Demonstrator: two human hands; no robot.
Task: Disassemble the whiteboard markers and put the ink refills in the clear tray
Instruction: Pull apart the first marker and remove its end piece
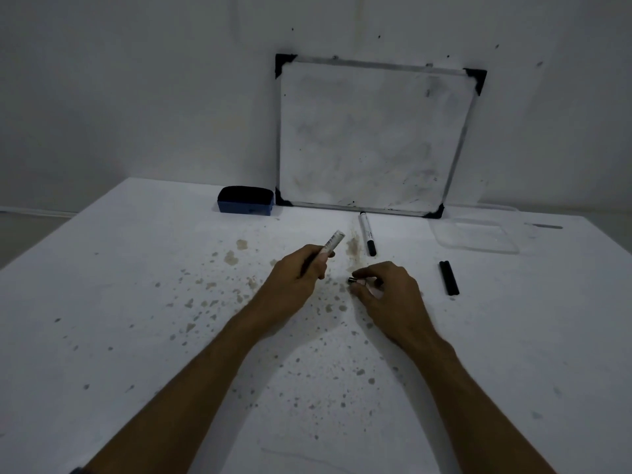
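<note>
My left hand point(301, 273) grips a white marker barrel point(331, 243) that points up and away from me. Just to its right, my right hand point(383, 289) pinches a small black marker piece point(353, 280) between its fingertips, close above the table. A whole white marker with a black cap point(367, 233) lies on the table beyond my hands. Two black ink refills point(448, 277) lie side by side to the right of my right hand. The clear tray point(477, 236) sits at the far right and looks bare inside.
A small whiteboard point(372, 138) leans against the wall at the table's back. A blue eraser point(245, 200) sits to its left. The white table point(136, 302) is speckled with brown stains around my hands. A faint clear lid point(543, 226) lies beyond the tray.
</note>
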